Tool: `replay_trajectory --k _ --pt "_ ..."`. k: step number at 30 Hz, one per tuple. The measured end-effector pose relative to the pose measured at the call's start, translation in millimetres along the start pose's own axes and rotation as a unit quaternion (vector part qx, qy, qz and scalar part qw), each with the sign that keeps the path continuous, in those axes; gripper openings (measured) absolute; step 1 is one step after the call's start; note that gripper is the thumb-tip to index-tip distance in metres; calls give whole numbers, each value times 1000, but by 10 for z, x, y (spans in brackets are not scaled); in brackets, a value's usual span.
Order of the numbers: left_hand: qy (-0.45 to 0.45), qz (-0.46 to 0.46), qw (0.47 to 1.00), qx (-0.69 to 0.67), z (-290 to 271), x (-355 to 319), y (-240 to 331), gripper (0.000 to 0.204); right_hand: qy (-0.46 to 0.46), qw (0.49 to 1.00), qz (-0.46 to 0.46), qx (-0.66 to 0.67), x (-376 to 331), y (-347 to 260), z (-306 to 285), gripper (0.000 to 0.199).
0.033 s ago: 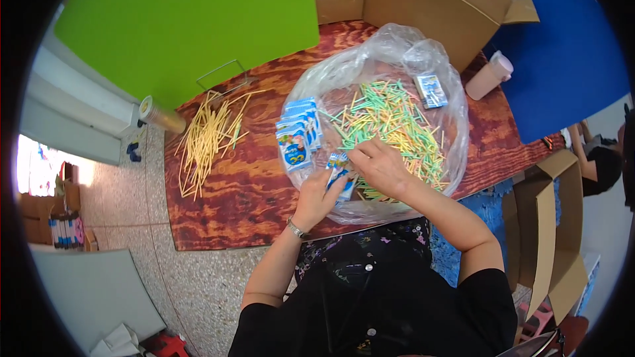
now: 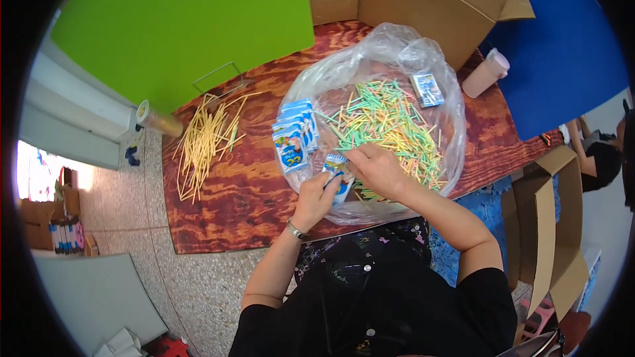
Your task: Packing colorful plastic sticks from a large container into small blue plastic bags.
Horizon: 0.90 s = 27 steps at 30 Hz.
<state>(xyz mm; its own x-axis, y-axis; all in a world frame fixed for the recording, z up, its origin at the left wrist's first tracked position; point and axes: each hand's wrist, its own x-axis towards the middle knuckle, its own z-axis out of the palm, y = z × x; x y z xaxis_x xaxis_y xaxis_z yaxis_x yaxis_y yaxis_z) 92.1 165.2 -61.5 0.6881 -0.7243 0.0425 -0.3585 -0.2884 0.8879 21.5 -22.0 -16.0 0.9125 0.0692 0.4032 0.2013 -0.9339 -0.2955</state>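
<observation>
My left hand grips a small blue-and-white packet between thumb and fingers, its upper end pointing away from me. Close beside that end, my right hand has its fingertips pinched together; whatever they hold is hidden. Under and beyond both hands spreads a heap of short thin sticks in green, yellow and orange, lying on a clear plastic bag with rolled-up sides. Several similar packets overlap in a row left of the heap. Another blue-and-white packet lies partly beneath my left hand.
Long pale-yellow sticks lie at the left of the wood-patterned table, near a clear cylinder. A small stack of packets sits inside the bag. A pink bottle and cardboard box stand behind; an open carton is at right.
The whole view has shifted slightly. Both hands stay close together at the packet, with only a small shift of my fingers at its upper end.
</observation>
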Motion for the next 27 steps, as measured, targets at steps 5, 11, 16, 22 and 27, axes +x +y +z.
replay_trajectory --k 5,11,16,22,27 --pt "-74 -30 996 -45 40 66 48 24 -67 944 148 286 -196 64 -122 21" --pt "-2 12 998 -67 243 190 145 23 -109 956 74 261 -265 241 -303 21" --pt "19 -38 999 -33 252 219 120 33 -94 967 193 139 -245 1134 -483 31" --pt "8 -36 998 -52 339 231 49 31 -291 900 313 -86 -80 1707 -228 51" --pt "15 -33 997 -70 306 237 111 29 -300 893 330 -59 -32 1762 -84 59"
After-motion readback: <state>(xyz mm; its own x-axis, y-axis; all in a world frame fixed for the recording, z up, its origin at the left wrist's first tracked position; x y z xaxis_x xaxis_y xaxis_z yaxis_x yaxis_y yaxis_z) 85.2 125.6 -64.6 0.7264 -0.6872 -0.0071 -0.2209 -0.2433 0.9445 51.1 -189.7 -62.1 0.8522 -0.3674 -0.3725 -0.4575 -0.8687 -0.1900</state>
